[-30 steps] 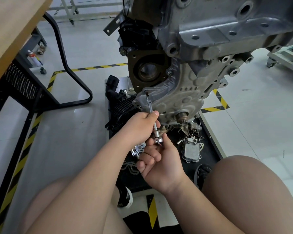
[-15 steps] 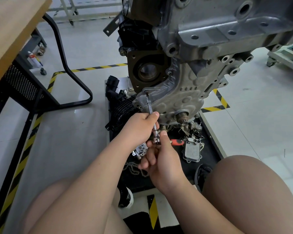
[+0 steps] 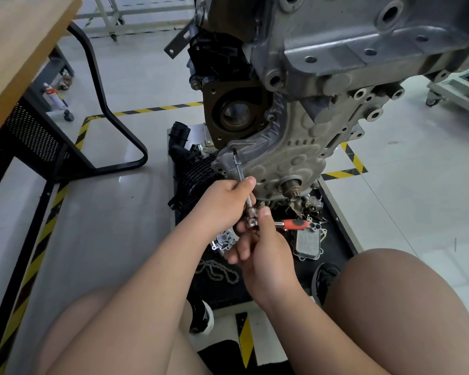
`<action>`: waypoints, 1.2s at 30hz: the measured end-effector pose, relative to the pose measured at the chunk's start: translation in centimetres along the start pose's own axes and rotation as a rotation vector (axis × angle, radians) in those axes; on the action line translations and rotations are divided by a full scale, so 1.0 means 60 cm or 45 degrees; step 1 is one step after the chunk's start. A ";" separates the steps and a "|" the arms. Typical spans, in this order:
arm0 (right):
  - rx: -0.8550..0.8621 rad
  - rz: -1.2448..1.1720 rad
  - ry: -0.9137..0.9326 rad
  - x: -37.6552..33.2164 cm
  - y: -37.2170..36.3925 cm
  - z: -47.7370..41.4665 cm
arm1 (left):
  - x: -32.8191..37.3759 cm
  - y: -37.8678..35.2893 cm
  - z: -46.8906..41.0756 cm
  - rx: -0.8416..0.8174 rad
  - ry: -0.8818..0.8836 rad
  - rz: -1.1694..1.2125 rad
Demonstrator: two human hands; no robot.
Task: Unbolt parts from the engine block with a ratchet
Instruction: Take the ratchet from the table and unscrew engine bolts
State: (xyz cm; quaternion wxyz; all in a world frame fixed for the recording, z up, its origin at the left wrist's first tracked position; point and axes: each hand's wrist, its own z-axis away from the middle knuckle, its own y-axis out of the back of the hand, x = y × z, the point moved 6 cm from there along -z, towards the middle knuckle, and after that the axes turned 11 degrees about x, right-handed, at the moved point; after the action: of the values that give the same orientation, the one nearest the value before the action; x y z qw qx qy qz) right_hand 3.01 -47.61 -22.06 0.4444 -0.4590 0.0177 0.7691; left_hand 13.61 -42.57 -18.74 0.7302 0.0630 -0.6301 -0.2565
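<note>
a person squatting on the workshop floor works a ratchet (image 3: pixel 295 224) on the engine block (image 3: pixel 336 50), which looms over a black tray (image 3: pixel 336 212) strewn with removed parts. the left hand (image 3: pixel 222 204) is wrapped round the long extension bar (image 3: pixel 238 169), thumb on top, steadying it. the right hand (image 3: pixel 260 250) is closed round the ratchet's head, thumb over it, with the red handle jutting out to the right. the bar's tip sits on a bolt (image 3: pixel 234 150) at the upper left corner of the grey front cover (image 3: pixel 290 152), low on the block. done well, this step likely calls for the bar held square to the bolt, so the socket does not slip off and round the head; the left hand should guide the bar, not bend it. short swings of the handle seem wise, since the shaft stub (image 3: pixel 290 185) and the loose parts lie near its arc. whether the bolt has broken free cannot be told.
</note>
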 end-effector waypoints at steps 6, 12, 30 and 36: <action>-0.204 -0.448 -0.597 0.010 -0.024 0.023 | -0.003 -0.006 -0.001 -0.066 0.041 0.026; -0.227 -0.410 -0.586 0.010 -0.029 0.025 | 0.000 0.006 0.001 0.073 -0.050 -0.038; -0.010 0.272 0.171 -0.017 0.003 0.000 | 0.000 0.004 0.001 0.086 0.002 0.017; -0.165 -0.298 -0.424 0.000 -0.024 0.019 | 0.003 0.007 0.003 0.076 0.029 0.067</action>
State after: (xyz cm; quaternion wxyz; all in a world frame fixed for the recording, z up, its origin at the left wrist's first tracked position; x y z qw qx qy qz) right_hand 3.22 -46.24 -20.86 0.4971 -0.3522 -0.1590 0.7769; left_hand 13.55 -42.26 -18.39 0.7416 0.0711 -0.6306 -0.2176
